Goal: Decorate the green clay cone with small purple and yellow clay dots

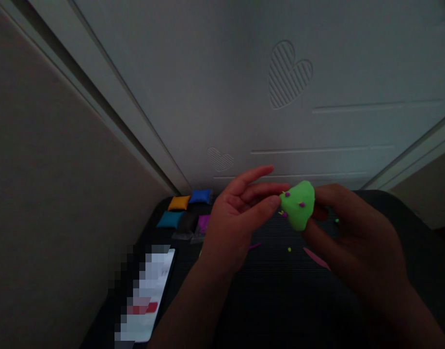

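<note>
A rounded green clay piece (298, 209) with small purple and yellow bits stuck on it is held up above the dark table. My right hand (360, 237) grips it from the right, thumb and fingers closed around a reddish-brown part at its base. On the other side, my left hand (233, 223) has its fingers stretched out and apart. Its thumb tip touches or nearly touches the green clay's left edge, and another fingertip lies close by, partly behind it.
Orange (179, 202), blue (200, 196), teal (170, 219) and purple (203, 224) clay packets lie at the table's back left. A tablet or phone (150, 295) rests at the left edge. A pink tool (316, 258) and a green crumb (289, 249) lie below my hands. A white panel (244, 111) stands behind the table.
</note>
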The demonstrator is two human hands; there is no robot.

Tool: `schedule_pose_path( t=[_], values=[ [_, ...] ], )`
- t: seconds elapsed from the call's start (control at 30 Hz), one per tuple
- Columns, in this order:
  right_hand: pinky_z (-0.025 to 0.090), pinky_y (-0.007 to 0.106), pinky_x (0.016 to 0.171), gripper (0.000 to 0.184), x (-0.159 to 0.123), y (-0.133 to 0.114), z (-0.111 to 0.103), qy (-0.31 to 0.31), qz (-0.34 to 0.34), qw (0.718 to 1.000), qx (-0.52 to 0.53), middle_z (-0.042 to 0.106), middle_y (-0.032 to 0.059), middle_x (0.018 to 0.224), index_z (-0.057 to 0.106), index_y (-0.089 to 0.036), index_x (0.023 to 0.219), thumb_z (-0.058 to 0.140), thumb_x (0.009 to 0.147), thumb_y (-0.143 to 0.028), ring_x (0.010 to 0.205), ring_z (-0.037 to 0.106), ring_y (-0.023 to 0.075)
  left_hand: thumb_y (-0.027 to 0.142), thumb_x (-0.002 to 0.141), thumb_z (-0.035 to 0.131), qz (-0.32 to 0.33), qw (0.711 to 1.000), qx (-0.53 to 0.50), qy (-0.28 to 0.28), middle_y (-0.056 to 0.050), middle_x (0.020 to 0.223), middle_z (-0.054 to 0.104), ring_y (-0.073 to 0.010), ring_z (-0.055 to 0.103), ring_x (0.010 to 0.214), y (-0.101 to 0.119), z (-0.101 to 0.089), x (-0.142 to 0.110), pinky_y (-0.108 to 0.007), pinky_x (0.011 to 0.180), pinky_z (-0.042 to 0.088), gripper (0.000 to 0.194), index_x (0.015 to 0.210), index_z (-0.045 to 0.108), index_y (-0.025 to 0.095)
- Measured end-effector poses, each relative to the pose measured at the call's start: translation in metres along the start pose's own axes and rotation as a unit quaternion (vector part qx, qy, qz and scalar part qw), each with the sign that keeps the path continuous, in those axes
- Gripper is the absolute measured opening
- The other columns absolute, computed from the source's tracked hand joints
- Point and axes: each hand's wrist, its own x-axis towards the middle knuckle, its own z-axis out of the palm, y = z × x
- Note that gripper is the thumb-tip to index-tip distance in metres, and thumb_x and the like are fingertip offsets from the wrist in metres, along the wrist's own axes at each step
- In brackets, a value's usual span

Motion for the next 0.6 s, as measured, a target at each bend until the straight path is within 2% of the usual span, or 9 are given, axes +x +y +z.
schedule_pose_path(
  t=[0.23,0.4,0.6],
  values=[
    [0.037,0.019,0.060,0.018,-0.0017,0.0018,0.0016,0.013,-0.001,0.999,0.034,0.051,-0.0048,0.075,0.055,-0.022,0.092,0.059,0.075,-0.017,0.067,0.047,0.0059,0.008,0.073,0.060,-0.002,1.000,-0.004,-0.019,0.002,0.091,0.069,-0.0112,0.063,0.080,0.0004,-0.0022,0.0005,-0.020,0.073,0.051,0.035,0.104,0.059,0.025],
    [0.040,0.015,0.063,0.027,-0.0037,0.0020,0.0053,0.057,0.020,0.995,0.077,0.056,-0.0056,0.082,0.053,-0.023,0.097,0.062,0.073,-0.016,0.070,0.051,0.0050,0.009,0.073,0.060,-0.004,1.000,-0.007,-0.018,0.002,0.090,0.069,-0.0112,0.063,0.080,0.0006,-0.0023,0.0008,-0.020,0.072,0.051,0.034,0.103,0.059,0.025],
    [0.041,0.014,0.066,0.022,-0.0036,0.0043,0.0035,0.034,0.025,0.996,0.081,0.057,-0.0060,0.082,0.056,-0.022,0.094,0.061,0.074,-0.016,0.072,0.052,0.0040,0.008,0.073,0.060,-0.008,0.999,-0.027,-0.019,0.002,0.088,0.069,-0.0092,0.063,0.077,0.0007,-0.0038,0.0019,-0.016,0.067,0.050,0.032,0.101,0.060,0.024]
  ],
)
